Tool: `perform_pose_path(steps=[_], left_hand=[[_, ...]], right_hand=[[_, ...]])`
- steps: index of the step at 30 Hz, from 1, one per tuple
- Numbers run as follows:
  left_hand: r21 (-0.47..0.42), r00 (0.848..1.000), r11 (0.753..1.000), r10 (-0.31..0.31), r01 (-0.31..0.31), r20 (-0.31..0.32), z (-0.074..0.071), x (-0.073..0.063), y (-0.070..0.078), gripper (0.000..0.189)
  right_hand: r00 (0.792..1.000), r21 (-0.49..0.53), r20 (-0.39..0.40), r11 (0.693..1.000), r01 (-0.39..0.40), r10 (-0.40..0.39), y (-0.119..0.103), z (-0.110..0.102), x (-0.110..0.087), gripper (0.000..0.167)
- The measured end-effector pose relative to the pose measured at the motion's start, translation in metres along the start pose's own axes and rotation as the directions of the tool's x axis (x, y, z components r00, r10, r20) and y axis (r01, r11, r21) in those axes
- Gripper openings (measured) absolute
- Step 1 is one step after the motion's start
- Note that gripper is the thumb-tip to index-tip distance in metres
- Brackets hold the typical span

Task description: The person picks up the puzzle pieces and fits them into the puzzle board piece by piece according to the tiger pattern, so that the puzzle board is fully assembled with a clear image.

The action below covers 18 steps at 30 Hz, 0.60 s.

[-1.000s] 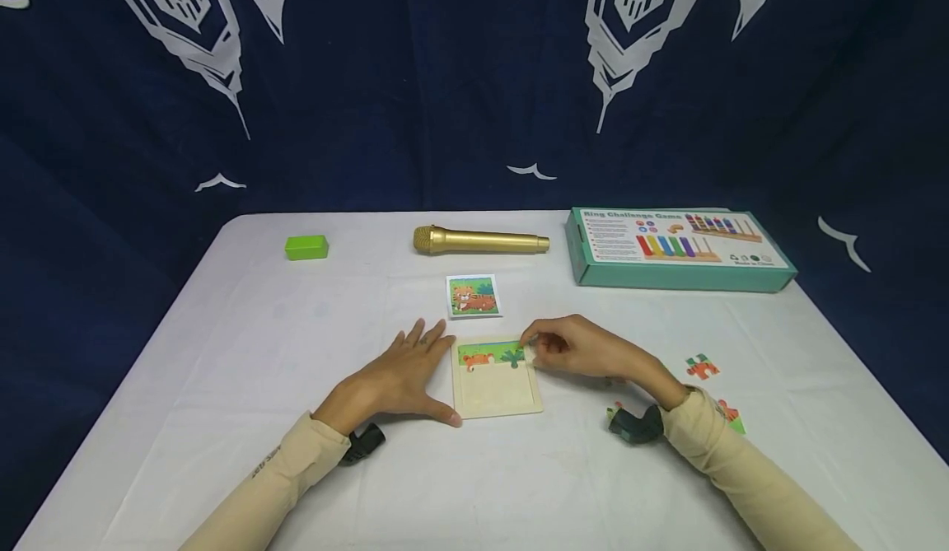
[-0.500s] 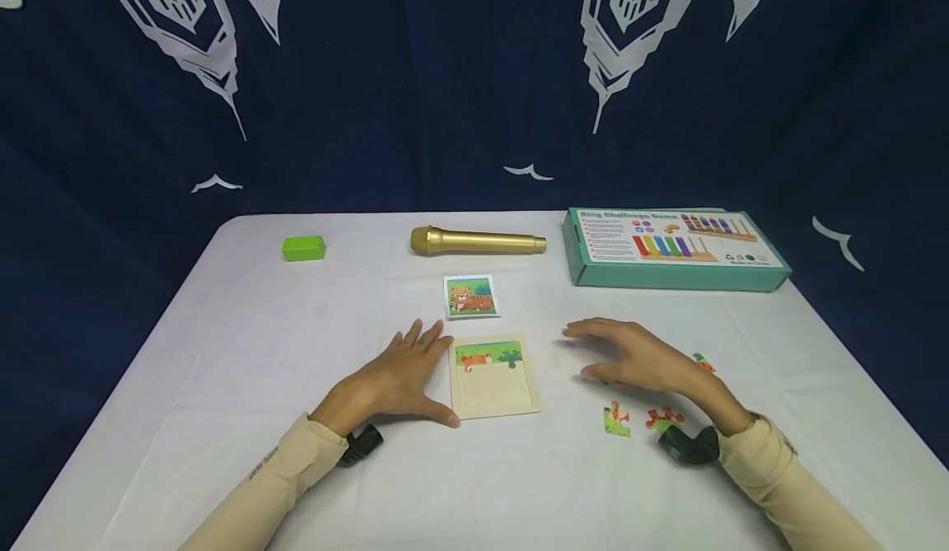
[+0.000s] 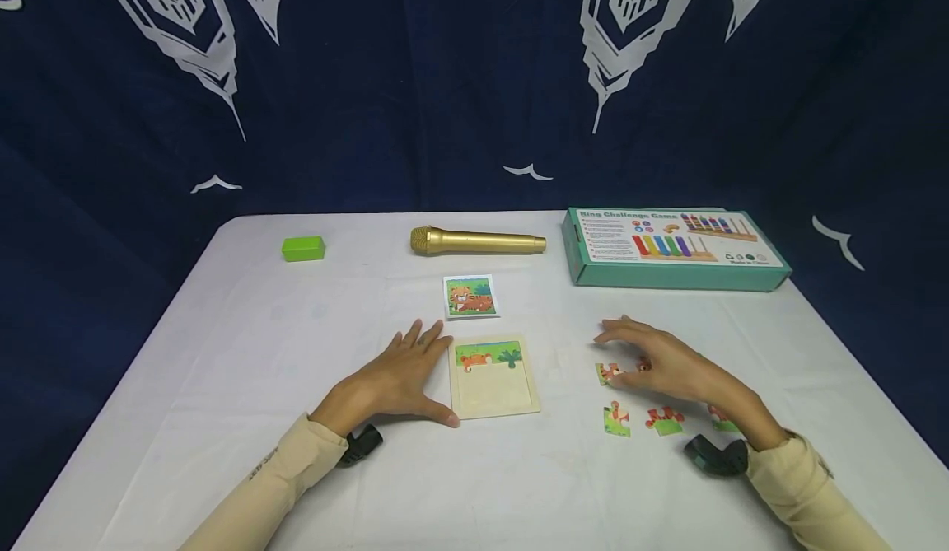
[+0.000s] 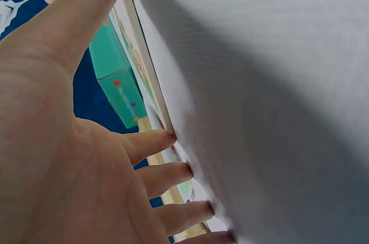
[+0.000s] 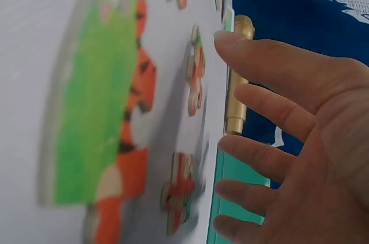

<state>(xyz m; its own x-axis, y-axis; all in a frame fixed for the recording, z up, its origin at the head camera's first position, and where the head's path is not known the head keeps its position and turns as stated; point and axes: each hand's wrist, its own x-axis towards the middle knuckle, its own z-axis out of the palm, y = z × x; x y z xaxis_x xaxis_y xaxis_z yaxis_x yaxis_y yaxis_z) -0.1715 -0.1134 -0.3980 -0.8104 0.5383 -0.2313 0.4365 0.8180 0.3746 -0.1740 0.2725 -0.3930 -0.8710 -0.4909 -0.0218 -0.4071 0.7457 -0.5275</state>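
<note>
My left hand (image 3: pixel 396 378) lies spread on the cloth, thumb and index fingertips at the left edge of a square wooden puzzle board (image 3: pixel 493 390). Green pieces with part of a tiger and a plant fill the board's top strip. My right hand (image 3: pixel 663 361) hovers with loosely bent fingers over loose jigsaw pieces, holding nothing. Below it lie a green-and-orange piece (image 3: pixel 616 419), a red-and-green piece (image 3: pixel 665 421) and one partly behind the wrist (image 3: pixel 722 419). Another piece (image 3: pixel 606 372) shows by the thumb. In the right wrist view a large green-and-orange piece (image 5: pixel 101 105) lies close to the camera.
A small tiger picture card (image 3: pixel 471 296) lies just beyond the board. Farther back are a gold microphone (image 3: pixel 478 241), a green block (image 3: pixel 303 248) and a teal Ring Challenge Game box (image 3: pixel 676 249). A white cloth covers the table (image 3: pixel 222 353); a dark blue curtain (image 3: pixel 415 81) hangs behind.
My right hand has left the board's upper right corner, its fingers opening, and moved right over the loose pieces. My left hand has stayed at the board's left edge.
</note>
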Motion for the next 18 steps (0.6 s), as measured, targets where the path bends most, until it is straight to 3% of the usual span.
perform_pose_path(steps=[8,18], left_hand=[[-0.003,1.0,1.0,0.004,-0.004,-0.002,0.0002,-0.0003,-0.0003,0.119],[-0.003,1.0,1.0,0.002,-0.002,0.002,0.0006,0.0001,0.0,0.119]], right_hand=[[0.996,0.007,0.014,0.996,-0.091,0.091,0.0047,0.0011,-0.006,0.042],[0.995,-0.003,-0.011,0.995,-0.099,0.099,0.0102,0.0052,-0.01,0.032]])
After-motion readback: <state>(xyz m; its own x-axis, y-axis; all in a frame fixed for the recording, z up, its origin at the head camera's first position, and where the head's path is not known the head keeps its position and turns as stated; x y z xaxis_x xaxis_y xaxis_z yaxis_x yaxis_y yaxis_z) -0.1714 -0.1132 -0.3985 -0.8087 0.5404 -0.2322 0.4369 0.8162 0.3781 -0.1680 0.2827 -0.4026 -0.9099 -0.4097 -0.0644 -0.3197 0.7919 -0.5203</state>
